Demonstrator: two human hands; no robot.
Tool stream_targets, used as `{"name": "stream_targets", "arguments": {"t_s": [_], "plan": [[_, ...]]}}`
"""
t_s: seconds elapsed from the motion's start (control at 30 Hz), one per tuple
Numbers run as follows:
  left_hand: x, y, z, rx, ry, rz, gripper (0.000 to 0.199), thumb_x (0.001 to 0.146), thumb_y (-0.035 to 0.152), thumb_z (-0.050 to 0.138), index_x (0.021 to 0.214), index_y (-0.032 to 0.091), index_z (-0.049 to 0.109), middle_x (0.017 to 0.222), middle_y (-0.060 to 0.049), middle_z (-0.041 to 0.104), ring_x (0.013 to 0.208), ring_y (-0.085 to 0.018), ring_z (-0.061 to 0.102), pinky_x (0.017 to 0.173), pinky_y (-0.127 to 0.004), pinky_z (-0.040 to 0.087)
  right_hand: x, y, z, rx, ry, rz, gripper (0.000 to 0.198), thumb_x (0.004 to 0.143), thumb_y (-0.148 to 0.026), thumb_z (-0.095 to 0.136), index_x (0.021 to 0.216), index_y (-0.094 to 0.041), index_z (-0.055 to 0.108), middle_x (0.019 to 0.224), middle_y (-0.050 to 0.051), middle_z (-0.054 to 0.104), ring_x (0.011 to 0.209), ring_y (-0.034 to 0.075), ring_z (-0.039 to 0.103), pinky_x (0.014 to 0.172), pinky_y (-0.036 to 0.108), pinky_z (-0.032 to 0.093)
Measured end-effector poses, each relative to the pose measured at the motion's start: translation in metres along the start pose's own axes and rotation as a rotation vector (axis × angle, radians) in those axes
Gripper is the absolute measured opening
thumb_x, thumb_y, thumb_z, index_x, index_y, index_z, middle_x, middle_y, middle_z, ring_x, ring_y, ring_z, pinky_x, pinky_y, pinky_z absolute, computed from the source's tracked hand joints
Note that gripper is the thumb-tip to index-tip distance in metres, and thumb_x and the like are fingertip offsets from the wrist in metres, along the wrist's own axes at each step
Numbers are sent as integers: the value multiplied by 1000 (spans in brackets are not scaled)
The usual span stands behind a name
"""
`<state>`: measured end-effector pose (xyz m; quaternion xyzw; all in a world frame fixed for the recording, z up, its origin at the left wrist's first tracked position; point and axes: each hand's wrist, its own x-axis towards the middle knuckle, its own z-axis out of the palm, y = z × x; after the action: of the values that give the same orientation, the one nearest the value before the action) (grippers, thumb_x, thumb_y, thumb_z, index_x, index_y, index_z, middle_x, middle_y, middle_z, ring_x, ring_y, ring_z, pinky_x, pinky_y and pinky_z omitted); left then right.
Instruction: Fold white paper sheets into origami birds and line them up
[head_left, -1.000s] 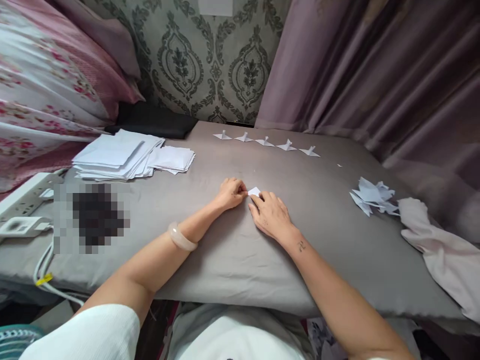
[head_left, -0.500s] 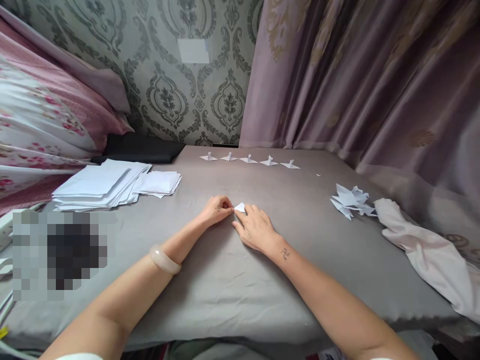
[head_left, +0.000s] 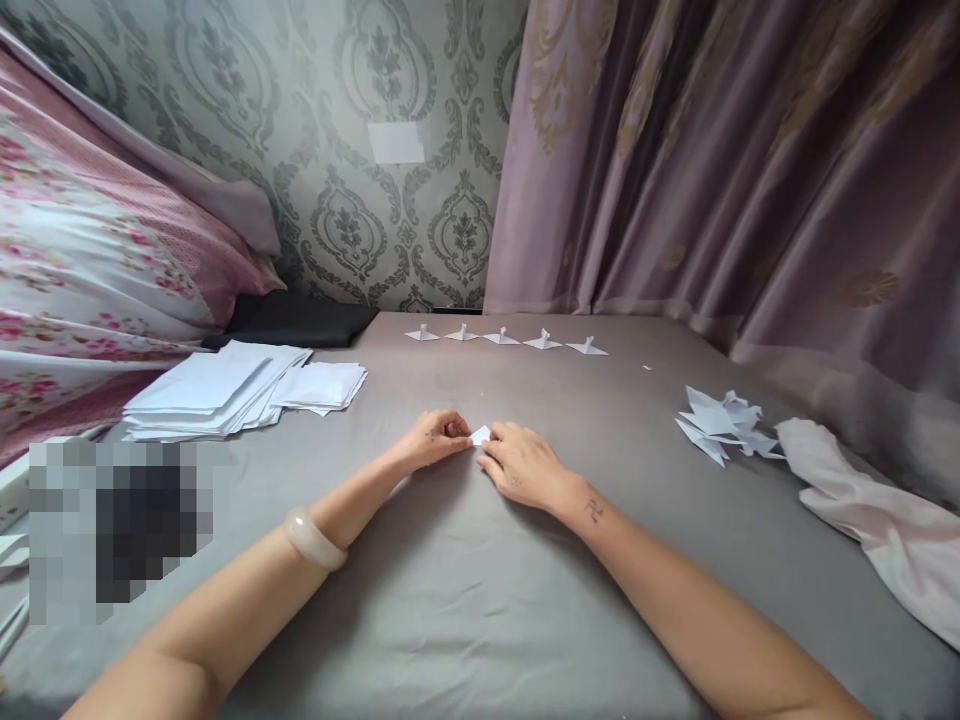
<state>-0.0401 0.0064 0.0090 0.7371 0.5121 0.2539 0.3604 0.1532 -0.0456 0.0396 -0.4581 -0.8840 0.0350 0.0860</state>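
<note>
A small folded piece of white paper (head_left: 481, 436) lies on the grey cloth between my two hands. My left hand (head_left: 436, 440) has thumb and index finger pinched on its left corner, the other fingers curled in. From the right, my right hand (head_left: 523, 464) grips the paper's right side, fingers bent and thumb close to the lower edge. Only the paper's middle and peak show; the rest is hidden under my fingers. A pale bangle (head_left: 315, 540) circles my left forearm.
Several white folded paper birds (head_left: 502, 337) stand in a row along the table's far side. More folded birds (head_left: 724, 425) are heaped at right beside a pale pink cloth (head_left: 847, 500). Stacks of white paper (head_left: 202, 385) and smaller sheets (head_left: 322, 386) lie at left.
The view has tilted up slightly, so the table sits lower. My right hand's fingers, stretched over the paper before, are now more bent at its right side. My left hand keeps its pinch.
</note>
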Motion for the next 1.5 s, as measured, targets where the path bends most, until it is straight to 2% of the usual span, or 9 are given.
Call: {"name": "stream_targets", "arguments": {"t_s": [0.07,0.13,0.37,0.53,0.67,0.87,1.0,1.17,1.5], "plan": [[-1,0,0,-71,-28,4,32,67,41,67,87,15,66,67,4,53,57,-9,43,52,-19,34,5,12,6,247,70,58,27,91,-30,47,78,-19,68,90,6,66,85,17,60,76,29,43],[-3,0,0,-111,-40,-7,32,67,39,68,88,15,67,71,3,55,58,-8,45,53,-19,35,8,25,15,650,302,249,26,87,-33,51,74,-19,69,80,4,69,77,16,62,74,28,45],[-3,11,6,-33,-21,63,20,77,35,61,84,17,66,74,1,61,65,-11,51,61,-21,39,8,49,30,976,518,472,39,82,-49,53,92,-14,70,88,10,72,80,19,66,70,31,52],[-1,26,15,-9,218,244,13,84,29,56,88,20,65,88,-1,67,83,-15,58,81,-26,42,9,41,21,1285,463,593,46,75,-59,61,93,-16,67,90,9,70,76,18,67,60,27,53],[-3,27,22,-2,249,335,11,85,25,55,88,20,64,88,-3,67,84,-15,59,81,-26,44,9,30,15,1502,309,595,45,73,-53,68,98,-15,64,90,9,70,73,16,68,58,24,52],[-9,33,17,-158,186,165,20,75,20,59,94,18,65,92,-4,67,88,-18,59,84,-29,44,11,25,20,1496,275,496,44,66,-36,76,103,-17,61,89,5,70,78,16,66,65,27,53],[-10,36,16,-612,95,-77,25,72,23,63,96,14,66,91,-5,68,85,-16,60,80,-27,45,13,24,28,1328,383,400,46,68,-32,73,108,-18,58,97,7,70,83,17,66,73,30,53],[-6,31,19,-1049,65,-237,24,66,20,77,86,12,67,80,-2,65,70,-8,58,72,-23,46,12,18,31,1144,445,274,43,73,-33,70,112,-20,57,102,6,69,83,16,64,71,28,52],[-5,26,16,-1225,-64,-289,16,72,12,72,88,12,68,78,-3,67,70,-8,60,72,-21,48,13,18,16,1381,352,261,47,72,-43,72,110,-20,57,97,6,66,86,16,62,73,30,52]]}}
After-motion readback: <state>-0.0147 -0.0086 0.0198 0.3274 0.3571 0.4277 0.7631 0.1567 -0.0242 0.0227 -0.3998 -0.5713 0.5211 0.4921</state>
